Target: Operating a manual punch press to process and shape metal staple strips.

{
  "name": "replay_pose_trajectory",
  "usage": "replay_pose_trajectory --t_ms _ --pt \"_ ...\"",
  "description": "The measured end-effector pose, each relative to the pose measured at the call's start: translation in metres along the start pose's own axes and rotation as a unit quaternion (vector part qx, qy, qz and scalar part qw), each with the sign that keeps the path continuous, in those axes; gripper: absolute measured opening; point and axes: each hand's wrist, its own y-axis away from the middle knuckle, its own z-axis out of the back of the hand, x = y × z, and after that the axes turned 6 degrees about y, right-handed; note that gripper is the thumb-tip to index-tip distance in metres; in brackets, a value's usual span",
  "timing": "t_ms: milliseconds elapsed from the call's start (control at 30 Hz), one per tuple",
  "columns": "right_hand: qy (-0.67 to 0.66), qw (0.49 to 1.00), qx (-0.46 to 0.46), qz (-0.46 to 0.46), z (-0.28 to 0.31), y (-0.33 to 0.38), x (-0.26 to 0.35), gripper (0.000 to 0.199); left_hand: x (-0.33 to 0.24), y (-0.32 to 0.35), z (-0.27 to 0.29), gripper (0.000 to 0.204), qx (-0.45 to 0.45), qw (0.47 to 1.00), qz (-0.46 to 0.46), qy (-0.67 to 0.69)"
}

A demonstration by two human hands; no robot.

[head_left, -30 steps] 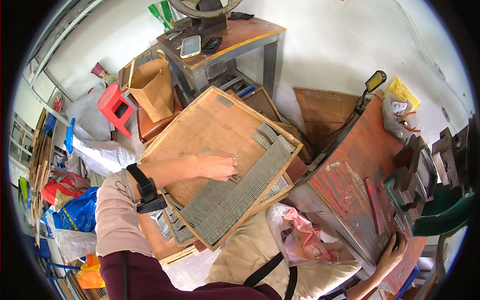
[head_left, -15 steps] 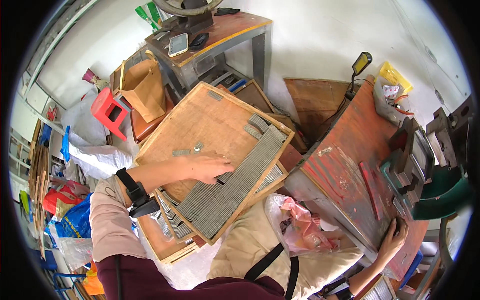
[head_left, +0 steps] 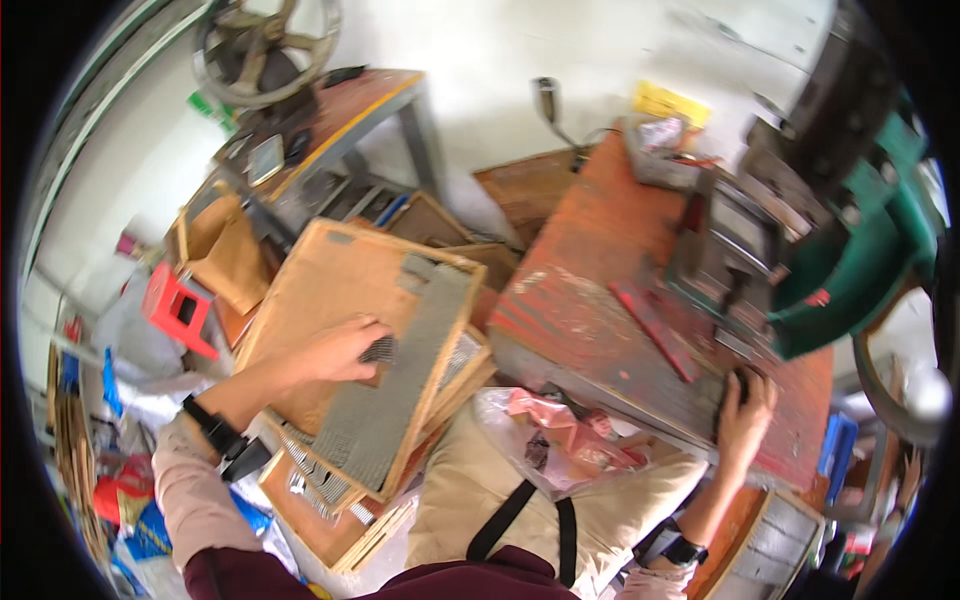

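Observation:
My left hand (head_left: 340,350) reaches into a shallow wooden tray (head_left: 310,290) and is closed on a small stack of grey metal pieces (head_left: 378,349), lifted from the long rows of grey pieces (head_left: 395,390) along the tray's right side. My right hand (head_left: 745,415) rests on the near edge of a worn red workbench (head_left: 600,290), its fingers curled over a small dark object that I cannot make out. A clear plastic bag with pink contents (head_left: 560,435) lies on my lap between the two arms.
More wooden trays (head_left: 330,500) are stacked under the top one. A green machine (head_left: 830,210) stands on the bench at the right. A red plastic stool (head_left: 180,310), a brown paper bag (head_left: 225,250) and a second table (head_left: 340,110) with a wheel are at the left.
The view has swung right toward the bench. My left hand has closed on a small stack of grey pieces in the tray. My right hand has stayed on the bench edge.

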Motion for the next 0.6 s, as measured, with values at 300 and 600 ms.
replay_pose_trajectory --t_ms 300,600 --pt "-0.221 0.968 -0.026 -0.113 0.017 0.006 -0.003 0.017 -0.205 -0.130 0.024 0.057 0.013 0.962 -0.269 0.053" --pt "-0.227 0.963 0.145 0.025 0.056 0.010 -0.027 0.088 -0.318 -0.250 -0.026 0.043 0.005 0.894 -0.440 -0.087"
